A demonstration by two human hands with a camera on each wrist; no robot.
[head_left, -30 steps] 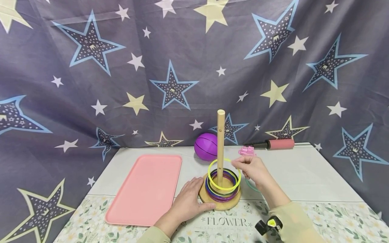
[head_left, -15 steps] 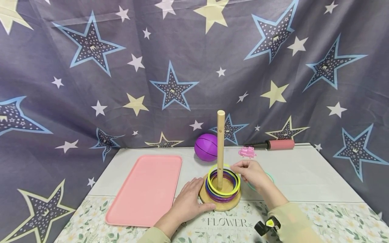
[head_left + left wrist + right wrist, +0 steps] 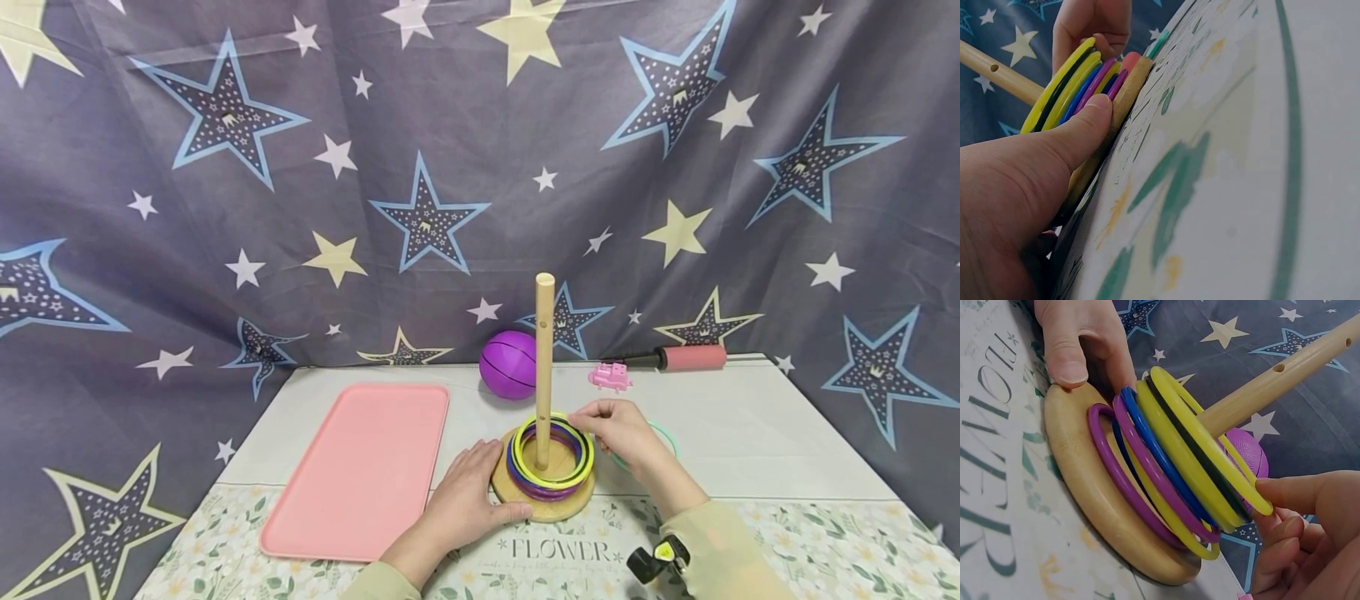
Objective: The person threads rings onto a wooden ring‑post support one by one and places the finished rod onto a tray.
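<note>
At the left of the surface [image 3: 750,433] a pink tray [image 3: 360,467] is lying bare, and just right of it the left hand [image 3: 468,492] is resting with relaxed fingers against the round wooden base [image 3: 542,505], steadying it. On the upright peg [image 3: 544,350] a stack of rings is sitting low, the yellow ring [image 3: 552,481] uppermost, while the right hand [image 3: 622,429] is pinching its far edge. One green ring [image 3: 664,435] is lying behind that hand, seemingly the last left to stack.

Yellow, blue, purple, perhaps black rings [image 3: 550,461]; pink tray [image 3: 360,467]; star-patterned backdrop [image 3: 225,167].
</note>
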